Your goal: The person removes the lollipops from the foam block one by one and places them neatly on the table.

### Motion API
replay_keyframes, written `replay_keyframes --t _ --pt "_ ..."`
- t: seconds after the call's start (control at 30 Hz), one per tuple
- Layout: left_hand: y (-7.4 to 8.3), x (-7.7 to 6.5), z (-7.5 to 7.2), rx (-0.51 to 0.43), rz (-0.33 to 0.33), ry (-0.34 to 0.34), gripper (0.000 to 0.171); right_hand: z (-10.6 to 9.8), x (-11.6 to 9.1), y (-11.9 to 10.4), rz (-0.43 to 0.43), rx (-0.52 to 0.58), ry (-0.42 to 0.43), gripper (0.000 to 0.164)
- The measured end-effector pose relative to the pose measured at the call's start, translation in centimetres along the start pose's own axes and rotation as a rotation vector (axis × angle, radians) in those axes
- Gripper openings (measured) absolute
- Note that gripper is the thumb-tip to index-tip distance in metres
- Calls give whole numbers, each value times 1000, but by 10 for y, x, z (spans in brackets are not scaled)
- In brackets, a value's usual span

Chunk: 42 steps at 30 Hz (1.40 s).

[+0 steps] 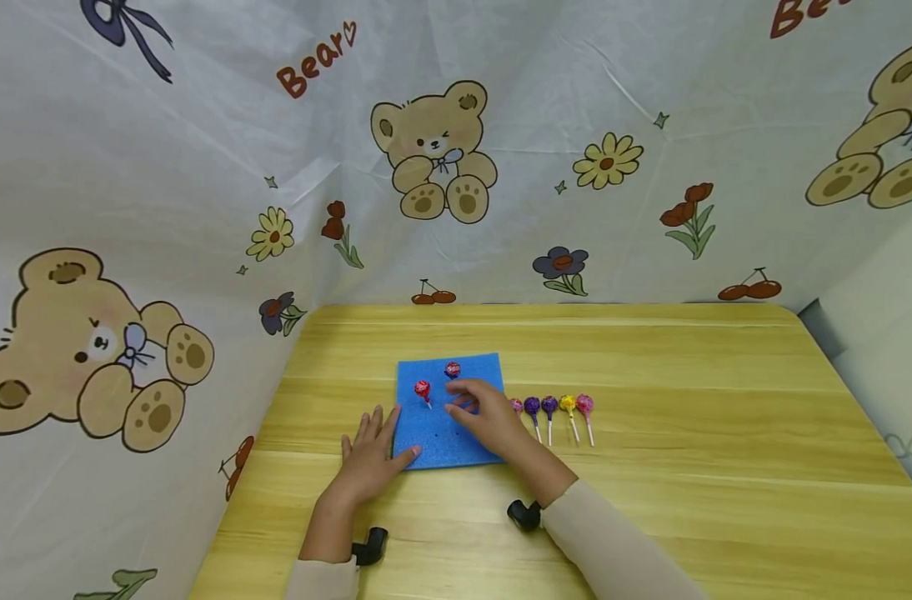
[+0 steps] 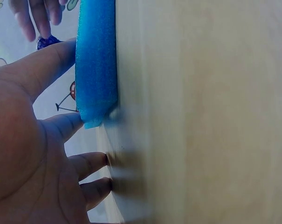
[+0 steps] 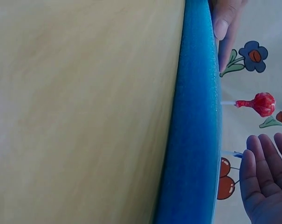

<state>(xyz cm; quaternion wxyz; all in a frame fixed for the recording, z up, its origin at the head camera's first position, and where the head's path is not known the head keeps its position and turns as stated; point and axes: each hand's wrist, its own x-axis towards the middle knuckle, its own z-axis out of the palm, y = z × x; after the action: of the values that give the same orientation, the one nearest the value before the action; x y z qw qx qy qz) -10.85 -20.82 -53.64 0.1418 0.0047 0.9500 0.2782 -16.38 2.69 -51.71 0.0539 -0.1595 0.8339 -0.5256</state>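
Note:
A blue foam board (image 1: 444, 442) lies on the wooden table. My left hand (image 1: 372, 462) rests at its left edge, fingers spread and thumb on top; the left wrist view shows fingertips against the foam's side and on the table. Two lollipops stand in the board: a red one (image 1: 423, 390) on a white stick, and a red-and-purple one (image 1: 452, 369) farther back. Over the board, my right hand (image 1: 489, 417) has its fingers loosely bent, thumb and index apart, just in front of the back lollipop. Its fingers partly hide that lollipop's stick (image 3: 231, 153) in the right wrist view.
Right of the board lie several lollipops in a row, among them a purple one (image 1: 549, 405), a yellow one (image 1: 568, 403) and a pink one (image 1: 585, 404). The right hand overlaps the row's left end. A bear-print curtain (image 1: 501, 258) hangs behind the table (image 1: 689, 500).

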Motion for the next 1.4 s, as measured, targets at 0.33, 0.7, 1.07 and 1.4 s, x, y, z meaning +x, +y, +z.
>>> replay_keyframes --t 0.33,0.7,1.07,1.4 --pt "1 0 -2 2 2 -2 86 11 11 -3 -39 -27 -43 38" --pt "0 1 2 13 -3 -5 86 23 20 0 -11 -25 -58 41" --pt "0 0 1 17 5 0 86 31 29 -2 -3 -20 -80 40" --pt "-1 0 1 10 -1 -4 86 35 27 -2 1 8 -72 27"
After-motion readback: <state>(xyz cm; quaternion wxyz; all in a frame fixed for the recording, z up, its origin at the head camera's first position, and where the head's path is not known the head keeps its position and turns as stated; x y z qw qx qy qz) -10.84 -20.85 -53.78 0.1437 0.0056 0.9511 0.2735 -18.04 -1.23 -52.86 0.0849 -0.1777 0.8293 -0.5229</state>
